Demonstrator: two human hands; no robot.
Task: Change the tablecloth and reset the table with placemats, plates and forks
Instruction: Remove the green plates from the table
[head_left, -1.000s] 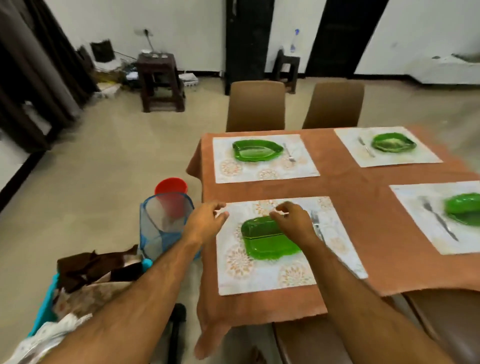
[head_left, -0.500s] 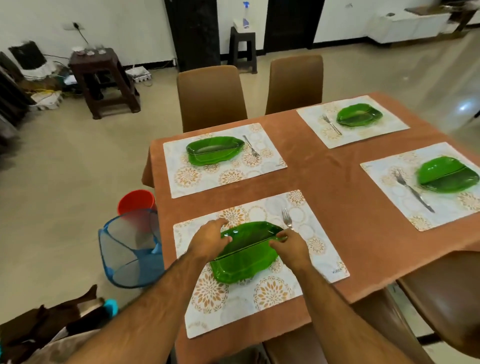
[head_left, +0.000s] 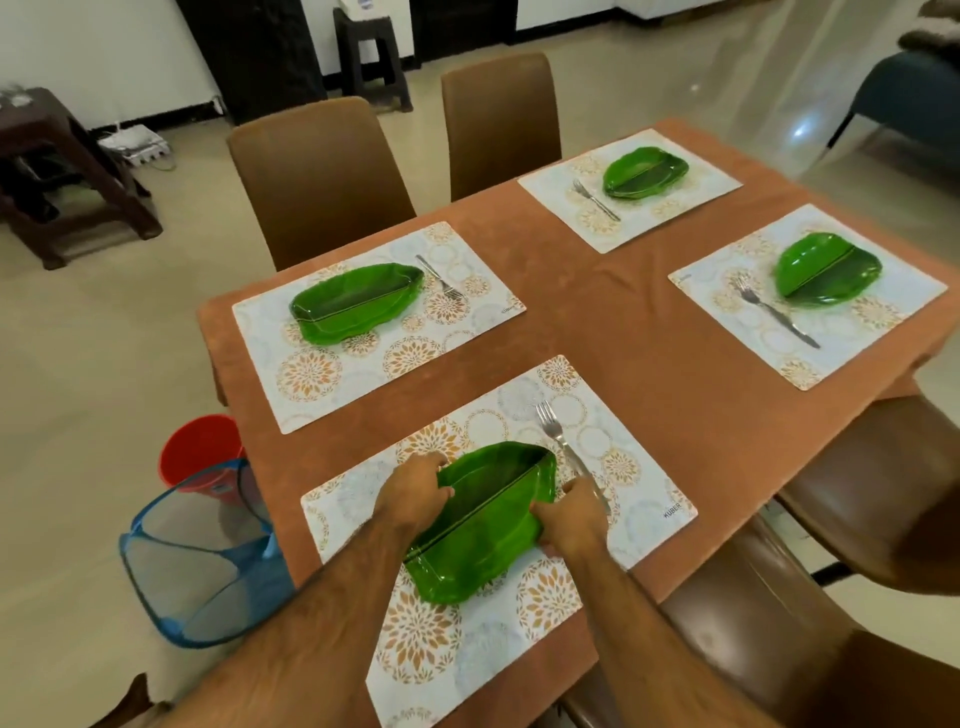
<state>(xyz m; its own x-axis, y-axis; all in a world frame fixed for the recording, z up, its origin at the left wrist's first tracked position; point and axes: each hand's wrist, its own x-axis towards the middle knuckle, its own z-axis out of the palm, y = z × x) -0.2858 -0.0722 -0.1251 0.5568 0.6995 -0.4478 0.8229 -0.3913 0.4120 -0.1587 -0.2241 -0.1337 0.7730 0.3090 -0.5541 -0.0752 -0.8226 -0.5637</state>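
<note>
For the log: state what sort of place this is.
Probably a home dining area: a dining table under a brown tablecloth, four placemat settings with green plates, brown chairs drawn up.

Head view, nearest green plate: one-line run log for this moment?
stage: adjusting nearest green plate | left hand: grips left edge | right hand: grips right edge | support: placemat | fork: beside plate

A single head-worn wide-angle camera looked forward and steeply down over the near edge of the table, close above the nearest placemat. Beyond the table it took in two brown chairs and the floor. No second view shared the scene.
</note>
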